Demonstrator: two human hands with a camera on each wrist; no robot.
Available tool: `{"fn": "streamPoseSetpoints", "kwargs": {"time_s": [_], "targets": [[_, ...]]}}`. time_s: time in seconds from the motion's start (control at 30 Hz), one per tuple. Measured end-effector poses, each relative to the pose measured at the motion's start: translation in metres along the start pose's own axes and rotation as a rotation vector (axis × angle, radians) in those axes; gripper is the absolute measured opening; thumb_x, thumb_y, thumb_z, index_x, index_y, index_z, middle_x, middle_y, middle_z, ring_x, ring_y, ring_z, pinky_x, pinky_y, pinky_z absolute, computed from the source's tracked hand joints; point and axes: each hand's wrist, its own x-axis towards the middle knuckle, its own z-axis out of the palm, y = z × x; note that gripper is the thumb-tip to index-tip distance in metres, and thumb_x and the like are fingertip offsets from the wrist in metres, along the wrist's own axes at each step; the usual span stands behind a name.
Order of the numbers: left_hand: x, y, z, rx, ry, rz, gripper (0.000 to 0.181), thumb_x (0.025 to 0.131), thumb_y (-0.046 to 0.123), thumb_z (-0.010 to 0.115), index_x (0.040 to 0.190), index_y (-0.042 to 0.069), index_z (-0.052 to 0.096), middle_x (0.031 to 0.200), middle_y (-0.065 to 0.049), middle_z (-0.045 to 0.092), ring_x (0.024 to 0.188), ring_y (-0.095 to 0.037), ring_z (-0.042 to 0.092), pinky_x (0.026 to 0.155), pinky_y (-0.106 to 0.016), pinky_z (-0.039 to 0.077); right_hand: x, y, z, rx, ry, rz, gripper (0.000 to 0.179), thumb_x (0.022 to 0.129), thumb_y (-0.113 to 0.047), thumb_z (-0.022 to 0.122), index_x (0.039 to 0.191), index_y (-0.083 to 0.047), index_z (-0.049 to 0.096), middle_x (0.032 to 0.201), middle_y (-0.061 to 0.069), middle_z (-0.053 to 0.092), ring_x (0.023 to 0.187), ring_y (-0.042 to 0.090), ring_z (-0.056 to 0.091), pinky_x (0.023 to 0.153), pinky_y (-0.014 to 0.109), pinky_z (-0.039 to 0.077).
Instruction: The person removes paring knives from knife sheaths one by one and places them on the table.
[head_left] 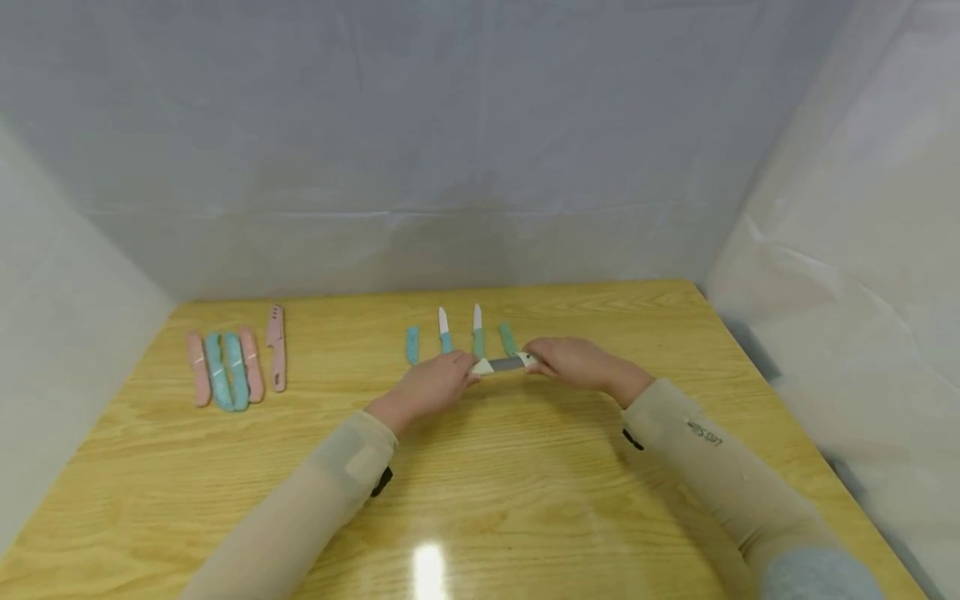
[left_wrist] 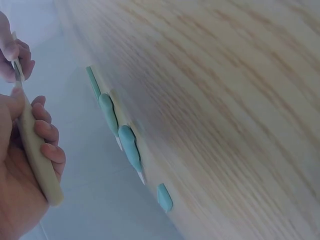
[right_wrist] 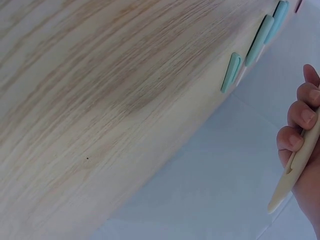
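My left hand (head_left: 429, 388) grips the cream handle (left_wrist: 39, 157) of a small knife, its fingers wrapped round it. The knife's grey blade (head_left: 507, 364) spans the gap between my hands. My right hand (head_left: 576, 363) holds a cream blade cover (right_wrist: 296, 162) at the blade's other end; the tip is hidden there. Just beyond the hands lie a blue-handled knife (head_left: 446, 341) and a green-handled knife (head_left: 478, 342), blades pointing away. A blue cover (head_left: 412, 345) is left of them, and a green cover (head_left: 507, 338) is to their right.
At the table's left, several pink and blue wrapped pieces (head_left: 216, 371) lie side by side. Next to them is a pink knife in its perforated cover (head_left: 277, 346). The wooden table (head_left: 480, 483) ends at a pale sheet wall (head_left: 420, 150) behind, with more sheeting on both sides.
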Motion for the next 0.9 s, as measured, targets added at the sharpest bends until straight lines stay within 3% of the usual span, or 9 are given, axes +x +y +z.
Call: {"fn": "streamPoseSetpoints", "kwargs": {"time_s": [0.43, 0.63, 0.77, 0.9], "targets": [[0.0, -0.001, 0.001, -0.003, -0.005, -0.004, 0.039, 0.104, 0.027, 0.046, 0.13, 0.0, 0.052, 0.123, -0.013, 0.061, 0.114, -0.026, 0.06, 0.097, -0.038, 0.05, -0.002, 0.002, 0.0, 0.002, 0.001, 0.003, 0.032, 0.102, -0.025, 0.05, 0.122, -0.001, 0.057, 0.105, 0.01, 0.065, 0.089, 0.02, 0.064, 0.078, 0.037, 0.052], [-0.003, -0.006, 0.0, -0.016, -0.008, -0.016, 0.041, 0.104, 0.027, 0.045, 0.133, -0.002, 0.049, 0.13, -0.016, 0.058, 0.121, -0.029, 0.056, 0.102, -0.041, 0.047, -0.008, 0.006, -0.002, 0.021, 0.004, 0.025, 0.036, 0.103, -0.025, 0.048, 0.126, 0.002, 0.055, 0.111, 0.013, 0.064, 0.096, 0.024, 0.064, 0.084, 0.04, 0.052], [-0.005, -0.012, -0.001, -0.041, 0.01, -0.044, 0.037, 0.103, 0.025, 0.046, 0.13, 0.0, 0.051, 0.12, -0.013, 0.062, 0.11, -0.026, 0.06, 0.096, -0.041, 0.051, -0.013, 0.012, -0.004, 0.047, 0.018, 0.065, 0.034, 0.102, -0.023, 0.05, 0.125, 0.001, 0.056, 0.106, 0.011, 0.064, 0.089, 0.021, 0.063, 0.077, 0.038, 0.052], [-0.009, -0.019, -0.001, -0.057, 0.021, -0.05, 0.036, 0.104, 0.025, 0.045, 0.131, 0.001, 0.051, 0.116, -0.012, 0.062, 0.105, -0.024, 0.061, 0.092, -0.04, 0.052, -0.018, 0.019, -0.007, 0.058, 0.022, 0.118, 0.036, 0.102, -0.024, 0.049, 0.127, 0.002, 0.055, 0.109, 0.012, 0.064, 0.092, 0.023, 0.063, 0.079, 0.04, 0.051]]}}
